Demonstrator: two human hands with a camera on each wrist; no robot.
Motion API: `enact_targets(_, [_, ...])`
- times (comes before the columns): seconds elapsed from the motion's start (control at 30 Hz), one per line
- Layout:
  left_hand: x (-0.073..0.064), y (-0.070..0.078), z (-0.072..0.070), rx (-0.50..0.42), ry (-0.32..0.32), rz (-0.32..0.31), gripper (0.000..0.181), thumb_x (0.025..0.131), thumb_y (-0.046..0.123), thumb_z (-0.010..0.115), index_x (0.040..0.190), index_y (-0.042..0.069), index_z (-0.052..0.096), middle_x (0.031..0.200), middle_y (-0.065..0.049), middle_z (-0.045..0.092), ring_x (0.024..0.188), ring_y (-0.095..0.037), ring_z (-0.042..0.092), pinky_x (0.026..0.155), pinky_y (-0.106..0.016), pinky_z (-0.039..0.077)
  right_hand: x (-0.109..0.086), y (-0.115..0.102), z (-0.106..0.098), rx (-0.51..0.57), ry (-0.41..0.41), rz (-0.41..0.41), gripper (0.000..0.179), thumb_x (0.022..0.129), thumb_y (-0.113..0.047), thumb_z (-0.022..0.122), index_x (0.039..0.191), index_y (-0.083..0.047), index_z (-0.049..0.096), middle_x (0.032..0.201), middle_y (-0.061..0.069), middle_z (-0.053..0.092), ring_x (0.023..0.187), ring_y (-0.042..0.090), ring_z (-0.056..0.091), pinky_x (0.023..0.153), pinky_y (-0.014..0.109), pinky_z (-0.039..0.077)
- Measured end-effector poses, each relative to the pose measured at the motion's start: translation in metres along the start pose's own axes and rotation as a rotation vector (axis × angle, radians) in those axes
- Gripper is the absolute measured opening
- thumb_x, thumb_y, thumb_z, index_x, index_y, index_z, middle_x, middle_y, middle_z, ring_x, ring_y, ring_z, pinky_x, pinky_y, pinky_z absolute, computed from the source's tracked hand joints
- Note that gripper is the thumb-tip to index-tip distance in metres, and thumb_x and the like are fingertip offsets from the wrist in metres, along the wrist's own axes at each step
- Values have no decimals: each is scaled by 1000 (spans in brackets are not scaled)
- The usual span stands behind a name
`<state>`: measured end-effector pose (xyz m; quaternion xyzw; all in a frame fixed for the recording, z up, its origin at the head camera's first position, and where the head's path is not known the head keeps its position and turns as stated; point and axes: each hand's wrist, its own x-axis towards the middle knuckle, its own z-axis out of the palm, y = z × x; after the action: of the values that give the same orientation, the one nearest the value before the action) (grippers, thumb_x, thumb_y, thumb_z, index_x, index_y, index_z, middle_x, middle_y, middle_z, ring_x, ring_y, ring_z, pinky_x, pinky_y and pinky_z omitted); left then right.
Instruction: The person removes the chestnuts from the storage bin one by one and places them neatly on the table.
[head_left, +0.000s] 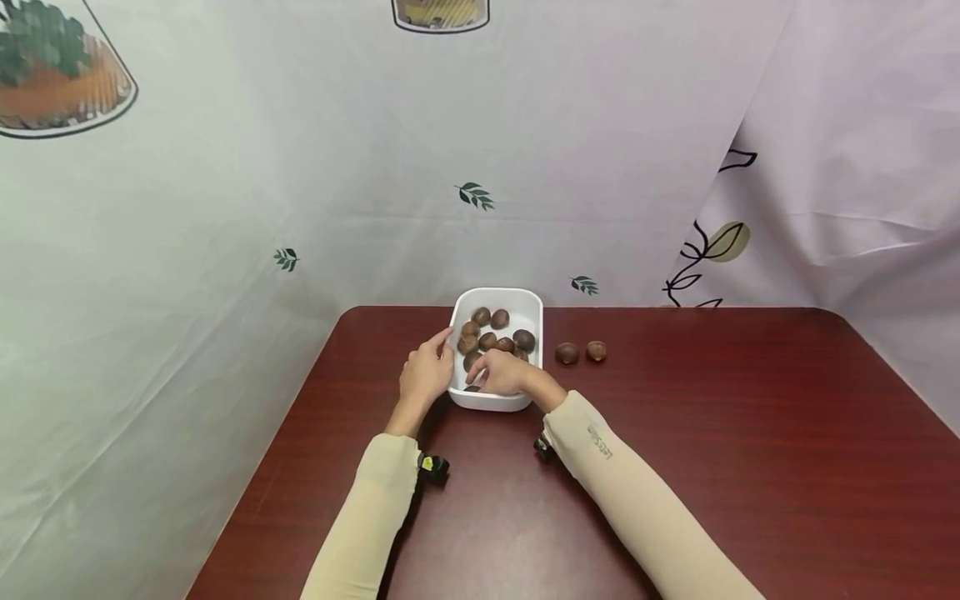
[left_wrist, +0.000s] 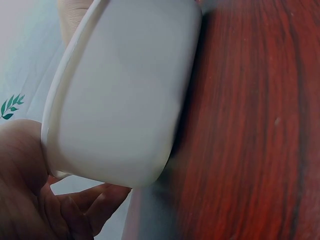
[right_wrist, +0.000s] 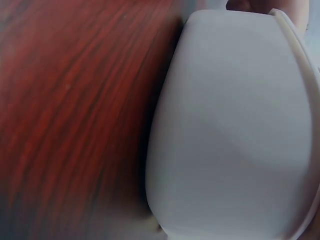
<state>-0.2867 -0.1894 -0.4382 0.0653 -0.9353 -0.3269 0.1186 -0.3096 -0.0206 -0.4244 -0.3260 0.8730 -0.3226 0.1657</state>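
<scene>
A white rectangular tray (head_left: 495, 402) holds several brown chestnuts (head_left: 523, 340). My left hand (head_left: 426, 371) grips its left side at the rim; in the left wrist view, bent fingers (left_wrist: 102, 202) lie against the outer wall. Over the front wall reaches my right hand (head_left: 501, 372), its fingers bent down inside the tray. Just under those fingertips a dark chestnut (head_left: 472, 388) shows partly; whether they pinch it is hidden. The right wrist view is mostly the tray's outer wall (right_wrist: 230, 120), with a little skin at the top edge.
Two chestnuts, one nearer (head_left: 567, 353) and one further right (head_left: 597, 351), lie on the dark red wooden table (head_left: 720, 433) to the right of the tray. Close behind the table's far edge hangs a pale printed curtain (head_left: 375, 167).
</scene>
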Motion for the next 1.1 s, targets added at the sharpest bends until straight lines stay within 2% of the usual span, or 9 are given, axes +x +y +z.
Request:
enact_targets(0.17, [0,-1,-1,0,-3,-1,45,98,33,42,139,31,59,124,-14,67,89,-40,66,70,-56,49,1,1,-2,61,-54,-6,26,78,3,68,103,-2,74,87,7,73,79,11,67,70,24,51])
enact_targets(0.2, [0,-1,-1,0,-4,-2,45,98,33,42,140,31,59,124,-14,67,88,-40,66,70,-55,49,3,5,-1,65,-58,-37,26,78,2,67,102,-4,75,85,5,72,77,10,66,69,23,51])
enact_targets(0.33, [-1,-2,-1,1,-7,-3,46,98,33,41,140,31,58,121,-14,68,84,-38,65,67,-54,48,4,6,-2,58,-70,-64,27,78,3,64,100,-7,75,82,3,71,74,9,64,67,24,50])
enact_targets(0.57, [0,-1,-2,-6,-3,2,45,98,33,41,140,31,58,117,-14,69,79,-36,63,64,-52,48,4,2,1,-7,-11,-24,20,78,4,66,96,-2,73,80,7,69,72,9,60,66,21,48])
enact_targets(0.77, [0,1,-3,-6,0,-5,45,98,33,42,140,32,58,122,-12,68,85,-37,65,67,-53,48,4,1,2,-64,32,-23,14,78,-3,72,92,-5,72,78,5,71,72,8,61,68,21,48])
enact_targets(0.87, [0,1,-2,-6,-4,-2,45,98,34,42,140,32,58,123,-11,68,87,-38,66,68,-54,48,3,1,2,-93,85,-65,12,77,-7,75,89,-6,73,76,3,70,72,9,62,68,23,49])
enact_targets(1.03, [-1,2,-2,-10,-8,-6,44,98,34,42,140,33,58,124,-11,67,89,-39,66,69,-55,49,2,3,5,-135,247,-146,15,73,-16,80,83,-7,72,70,-2,67,66,7,59,65,22,48])
enact_targets(1.1, [-1,2,-1,-13,-6,-5,44,99,34,43,140,32,58,125,-10,67,89,-39,66,69,-55,49,1,2,5,-118,300,-156,18,72,-19,81,83,-8,72,69,-3,66,65,7,59,65,22,48])
